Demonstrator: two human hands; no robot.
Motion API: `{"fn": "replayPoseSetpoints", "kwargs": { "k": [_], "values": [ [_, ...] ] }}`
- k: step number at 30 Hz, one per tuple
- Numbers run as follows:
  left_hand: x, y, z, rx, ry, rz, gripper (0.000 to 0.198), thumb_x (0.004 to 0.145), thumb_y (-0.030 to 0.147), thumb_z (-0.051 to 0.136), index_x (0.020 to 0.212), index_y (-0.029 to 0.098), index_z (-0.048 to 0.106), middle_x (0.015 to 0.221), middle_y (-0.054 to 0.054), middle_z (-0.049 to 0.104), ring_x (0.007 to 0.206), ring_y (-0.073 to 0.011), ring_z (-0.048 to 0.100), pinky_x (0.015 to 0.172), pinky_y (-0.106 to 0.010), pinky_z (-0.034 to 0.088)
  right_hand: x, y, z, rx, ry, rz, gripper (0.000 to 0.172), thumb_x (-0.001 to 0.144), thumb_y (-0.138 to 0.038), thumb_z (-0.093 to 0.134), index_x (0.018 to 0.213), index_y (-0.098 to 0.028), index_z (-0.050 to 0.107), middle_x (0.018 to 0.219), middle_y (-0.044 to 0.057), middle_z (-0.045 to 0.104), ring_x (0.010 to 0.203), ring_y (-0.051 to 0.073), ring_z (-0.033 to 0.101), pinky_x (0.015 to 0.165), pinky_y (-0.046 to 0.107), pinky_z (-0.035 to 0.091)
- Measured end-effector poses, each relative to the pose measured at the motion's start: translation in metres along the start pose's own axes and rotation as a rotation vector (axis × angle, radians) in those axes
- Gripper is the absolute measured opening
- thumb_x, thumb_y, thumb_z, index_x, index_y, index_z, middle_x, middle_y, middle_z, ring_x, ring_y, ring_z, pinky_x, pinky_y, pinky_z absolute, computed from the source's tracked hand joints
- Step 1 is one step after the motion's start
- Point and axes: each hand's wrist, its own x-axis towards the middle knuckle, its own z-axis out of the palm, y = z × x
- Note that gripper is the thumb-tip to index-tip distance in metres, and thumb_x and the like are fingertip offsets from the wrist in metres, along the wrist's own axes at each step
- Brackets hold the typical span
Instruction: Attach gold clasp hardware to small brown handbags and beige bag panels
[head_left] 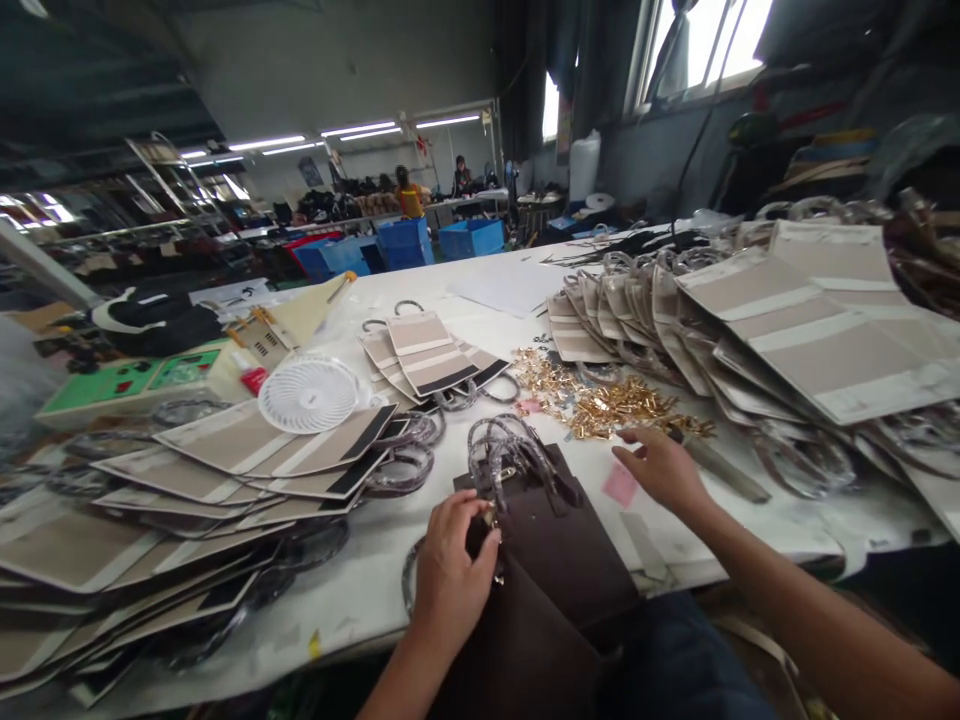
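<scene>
Head camera: a worker's left hand [450, 575] closes on the upper edge of a dark brown bag [570, 560], thumb and curled fingers pinching it beside a small gold piece at the base of its 2 wrapped handles [510, 450]. The bag lies with its long axis running from the person's lap up onto the white table [352, 590], handles pointing away. To the right of the bag, the right hand [660, 470] is held palm down, fingers loosely extended and close together, holding nothing that shows. A heap of gold fittings [607, 400] lies beyond the bag and just past those fingertips, far nearer the right hand than the left. Whether the tips touch it cannot be told. A pink slip [620, 487] sits between the bag and the right hand. Left of the bag, beige bags [247, 470] are stacked under a white fan [307, 395].
</scene>
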Motion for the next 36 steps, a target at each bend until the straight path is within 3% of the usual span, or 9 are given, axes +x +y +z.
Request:
{"fn": "replayPoseSetpoints", "kwargs": {
  "k": [2, 6, 12, 18, 23, 26, 30, 36],
  "values": [
    [0.000, 0.008, 0.002, 0.059, -0.026, 0.055, 0.028, 0.087, 0.018, 0.067, 0.114, 0.028, 0.067, 0.127, -0.007, 0.066, 0.121, -0.0283, 0.062, 0.105, -0.050, 0.055, 0.021, 0.014, 0.005, -0.057, -0.016, -0.006, 0.031, 0.092, -0.037, 0.061, 0.115, -0.022, 0.076, 0.116, 0.011, 0.073, 0.085, 0.024, 0.069, 0.077, 0.034, 0.051],
    [-0.001, 0.020, 0.003, 0.093, -0.075, 0.112, 0.042, 0.087, 0.013, 0.068, 0.126, 0.027, 0.062, 0.128, -0.007, 0.065, 0.122, -0.0275, 0.060, 0.107, -0.049, 0.054, 0.041, 0.020, 0.017, -0.140, -0.083, -0.037, 0.019, 0.090, -0.031, 0.063, 0.100, -0.025, 0.077, 0.106, 0.007, 0.073, 0.091, 0.024, 0.067, 0.071, 0.030, 0.044],
    [0.017, 0.034, 0.006, 0.055, -0.196, 0.186, 0.036, 0.088, 0.016, 0.070, 0.123, 0.022, 0.063, 0.125, -0.008, 0.067, 0.119, -0.0256, 0.060, 0.107, -0.045, 0.052, 0.047, 0.028, 0.021, -0.158, -0.118, -0.045, 0.019, 0.083, -0.033, 0.070, 0.097, -0.021, 0.072, 0.099, 0.008, 0.074, 0.082, 0.024, 0.066, 0.066, 0.030, 0.040],
    [0.048, 0.046, 0.025, 0.218, -0.372, 0.243, 0.030, 0.093, 0.030, 0.071, 0.121, 0.022, 0.068, 0.124, -0.005, 0.071, 0.115, -0.0270, 0.061, 0.103, -0.047, 0.050, 0.036, 0.033, 0.016, -0.124, -0.143, -0.119, 0.013, 0.085, -0.026, 0.065, 0.098, -0.025, 0.068, 0.092, 0.002, 0.075, 0.077, 0.020, 0.066, 0.065, 0.028, 0.040],
    [0.078, 0.064, 0.036, 0.367, -0.478, 0.495, 0.035, 0.100, 0.033, 0.059, 0.133, 0.020, 0.061, 0.143, -0.008, 0.063, 0.126, -0.0289, 0.054, 0.102, -0.048, 0.044, 0.018, 0.032, 0.013, -0.133, -0.153, -0.151, 0.016, 0.082, -0.020, 0.064, 0.097, -0.025, 0.067, 0.091, 0.002, 0.075, 0.073, 0.019, 0.064, 0.063, 0.027, 0.038],
    [0.095, 0.069, 0.045, 0.442, -0.620, 0.591, 0.026, 0.100, 0.031, 0.059, 0.121, 0.019, 0.067, 0.130, -0.009, 0.069, 0.122, -0.0286, 0.057, 0.099, -0.047, 0.043, 0.009, 0.032, 0.009, -0.148, -0.179, -0.166, 0.015, 0.080, -0.020, 0.066, 0.094, -0.025, 0.068, 0.091, 0.002, 0.074, 0.071, 0.019, 0.063, 0.062, 0.027, 0.036],
    [0.111, 0.066, 0.058, 0.464, -0.693, 0.608, 0.015, 0.097, 0.031, 0.065, 0.103, 0.019, 0.071, 0.111, -0.009, 0.074, 0.114, -0.0287, 0.060, 0.096, -0.045, 0.043, 0.003, 0.035, 0.000, -0.138, -0.247, -0.197, 0.008, 0.083, -0.032, 0.070, 0.090, -0.027, 0.071, 0.090, 0.002, 0.073, 0.079, 0.021, 0.067, 0.066, 0.028, 0.042],
    [0.125, 0.064, 0.064, 0.461, -0.774, 0.597, 0.017, 0.094, 0.037, 0.072, 0.101, 0.021, 0.072, 0.107, -0.007, 0.075, 0.112, -0.0279, 0.061, 0.091, -0.042, 0.046, 0.006, 0.037, 0.002, -0.098, -0.303, -0.202, 0.025, 0.093, -0.043, 0.062, 0.107, -0.031, 0.078, 0.102, 0.003, 0.075, 0.085, 0.021, 0.070, 0.072, 0.029, 0.048]
  ]
}}
